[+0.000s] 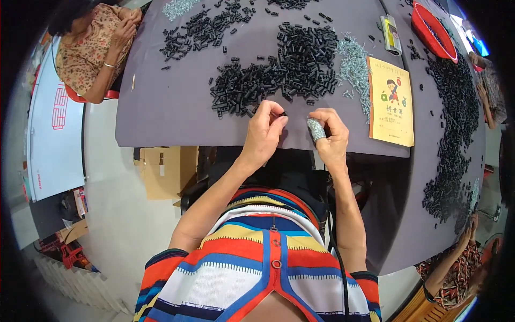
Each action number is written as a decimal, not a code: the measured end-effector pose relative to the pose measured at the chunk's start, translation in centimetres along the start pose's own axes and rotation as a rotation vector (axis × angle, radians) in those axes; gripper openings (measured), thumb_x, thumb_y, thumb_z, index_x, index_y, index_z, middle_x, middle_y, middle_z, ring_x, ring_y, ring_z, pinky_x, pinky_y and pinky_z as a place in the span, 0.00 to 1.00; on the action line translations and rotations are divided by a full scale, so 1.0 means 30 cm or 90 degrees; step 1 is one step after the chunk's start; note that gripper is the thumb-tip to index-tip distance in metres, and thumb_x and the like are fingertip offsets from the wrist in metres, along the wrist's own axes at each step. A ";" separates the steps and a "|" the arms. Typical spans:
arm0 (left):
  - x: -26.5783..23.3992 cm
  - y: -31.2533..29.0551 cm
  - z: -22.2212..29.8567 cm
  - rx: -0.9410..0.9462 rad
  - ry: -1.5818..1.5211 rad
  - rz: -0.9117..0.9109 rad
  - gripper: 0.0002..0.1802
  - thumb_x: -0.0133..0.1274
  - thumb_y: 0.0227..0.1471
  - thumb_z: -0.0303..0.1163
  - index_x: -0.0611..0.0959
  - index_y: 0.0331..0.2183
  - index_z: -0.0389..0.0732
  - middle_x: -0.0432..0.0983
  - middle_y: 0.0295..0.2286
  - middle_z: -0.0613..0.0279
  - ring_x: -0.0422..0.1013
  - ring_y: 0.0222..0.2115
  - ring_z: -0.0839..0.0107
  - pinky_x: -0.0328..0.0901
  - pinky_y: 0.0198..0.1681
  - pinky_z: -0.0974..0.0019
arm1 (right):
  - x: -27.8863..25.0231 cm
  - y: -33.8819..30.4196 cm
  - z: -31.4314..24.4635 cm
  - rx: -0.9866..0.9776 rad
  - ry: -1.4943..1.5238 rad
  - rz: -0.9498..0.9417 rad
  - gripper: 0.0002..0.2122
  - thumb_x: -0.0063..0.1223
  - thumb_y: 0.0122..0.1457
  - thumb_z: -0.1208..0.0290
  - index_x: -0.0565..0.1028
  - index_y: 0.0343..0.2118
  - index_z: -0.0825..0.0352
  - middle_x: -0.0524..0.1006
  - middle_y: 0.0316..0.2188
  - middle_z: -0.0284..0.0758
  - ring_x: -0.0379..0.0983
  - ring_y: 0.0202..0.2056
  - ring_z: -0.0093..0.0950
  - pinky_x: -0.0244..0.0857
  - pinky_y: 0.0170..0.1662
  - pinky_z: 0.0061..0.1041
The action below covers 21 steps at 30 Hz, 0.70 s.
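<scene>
- Striped shirt [225,268] closest of all, a black cord [344,279] trailing down it; should that snag your right forearm [351,225], your aim could be jerked off.
- Up over the table's [161,102] near edge, your left hand [261,134] has thumb and forefinger pinching a black piece [284,114]; it's tiny, so a slack pinch could drop it past the edge or lose it among its twins in the pile [308,51].
- Just beside it, your right hand [335,138], fingers curled in; they hide their tips, so whether they pinch anything can't be told from here.
- Pale wrap [316,130] on one digit of that hand: thick enough, probably, to dull your feel and let a small part slip.
- Silvery bits [354,67] lie right between pile and booklet [405,123]; a careless wrist sweep could mix them into the black or shove some under the cover.
</scene>
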<state>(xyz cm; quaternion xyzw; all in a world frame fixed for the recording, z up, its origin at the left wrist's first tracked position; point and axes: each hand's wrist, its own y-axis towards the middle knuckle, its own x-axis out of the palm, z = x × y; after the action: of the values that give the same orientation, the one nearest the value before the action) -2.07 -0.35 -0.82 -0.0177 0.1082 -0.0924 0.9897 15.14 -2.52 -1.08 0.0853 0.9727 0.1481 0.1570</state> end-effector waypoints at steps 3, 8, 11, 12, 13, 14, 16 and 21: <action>0.028 -0.005 0.021 -0.034 -0.243 0.028 0.08 0.52 0.51 0.23 0.75 0.37 0.38 0.73 0.27 0.68 0.68 0.24 0.83 0.62 0.24 0.77 | 0.005 -0.007 0.006 -0.004 -0.003 0.009 0.16 0.45 0.37 0.91 0.74 0.32 0.71 0.72 0.27 0.36 0.62 0.23 0.26 0.59 0.29 0.20; 0.007 0.009 0.011 -0.144 -0.391 0.010 0.08 0.54 0.51 0.26 0.79 0.36 0.35 0.79 0.29 0.59 0.72 0.21 0.79 0.64 0.20 0.79 | 0.030 -0.022 -0.003 0.057 0.094 0.025 0.13 0.49 0.43 0.90 0.74 0.33 0.70 0.73 0.27 0.34 0.66 0.26 0.22 0.61 0.33 0.18; 0.000 0.018 0.031 -0.241 -0.431 0.028 0.09 0.56 0.51 0.27 0.78 0.35 0.34 0.79 0.29 0.56 0.75 0.23 0.75 0.67 0.17 0.77 | 0.044 -0.045 -0.027 0.083 0.134 0.025 0.11 0.52 0.48 0.88 0.73 0.35 0.69 0.75 0.26 0.32 0.70 0.31 0.20 0.64 0.37 0.18; 0.001 0.017 0.028 -0.241 -0.433 0.032 0.09 0.56 0.51 0.27 0.78 0.35 0.34 0.79 0.29 0.56 0.75 0.23 0.75 0.67 0.17 0.77 | 0.056 -0.045 -0.037 0.038 0.113 0.024 0.12 0.52 0.46 0.89 0.73 0.35 0.70 0.75 0.27 0.33 0.72 0.31 0.21 0.65 0.37 0.19; 0.003 0.016 0.023 -0.240 -0.438 0.026 0.09 0.56 0.51 0.27 0.78 0.35 0.34 0.79 0.29 0.56 0.75 0.23 0.76 0.66 0.16 0.78 | 0.064 -0.044 -0.041 0.038 0.113 0.020 0.12 0.52 0.46 0.89 0.73 0.35 0.70 0.75 0.27 0.33 0.72 0.31 0.21 0.65 0.37 0.19; 0.005 0.017 0.021 -0.239 -0.444 0.020 0.09 0.56 0.51 0.28 0.78 0.34 0.34 0.79 0.29 0.56 0.75 0.23 0.76 0.66 0.16 0.78 | 0.072 -0.043 -0.043 0.025 0.094 0.019 0.13 0.52 0.45 0.90 0.73 0.34 0.70 0.75 0.27 0.35 0.73 0.31 0.23 0.66 0.37 0.20; 0.007 0.014 0.019 -0.237 -0.451 0.026 0.08 0.57 0.50 0.28 0.79 0.33 0.35 0.78 0.26 0.58 0.73 0.21 0.78 0.65 0.14 0.79 | 0.082 -0.046 -0.048 0.016 0.073 0.015 0.13 0.52 0.44 0.90 0.73 0.34 0.70 0.76 0.28 0.36 0.73 0.31 0.25 0.66 0.36 0.21; 0.011 0.013 0.011 -0.187 -0.428 0.023 0.06 0.57 0.50 0.27 0.79 0.29 0.35 0.76 0.22 0.63 0.69 0.17 0.82 0.62 0.12 0.79 | 0.096 -0.040 -0.051 -0.045 -0.028 0.023 0.14 0.53 0.41 0.90 0.73 0.33 0.70 0.75 0.27 0.38 0.74 0.31 0.32 0.67 0.35 0.24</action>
<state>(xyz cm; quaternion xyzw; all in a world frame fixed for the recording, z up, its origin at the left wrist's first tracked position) -1.63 -0.02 -0.60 -0.1872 -0.2110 -0.0473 0.9582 11.79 -3.44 -0.86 0.1008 0.9614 0.1836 0.1783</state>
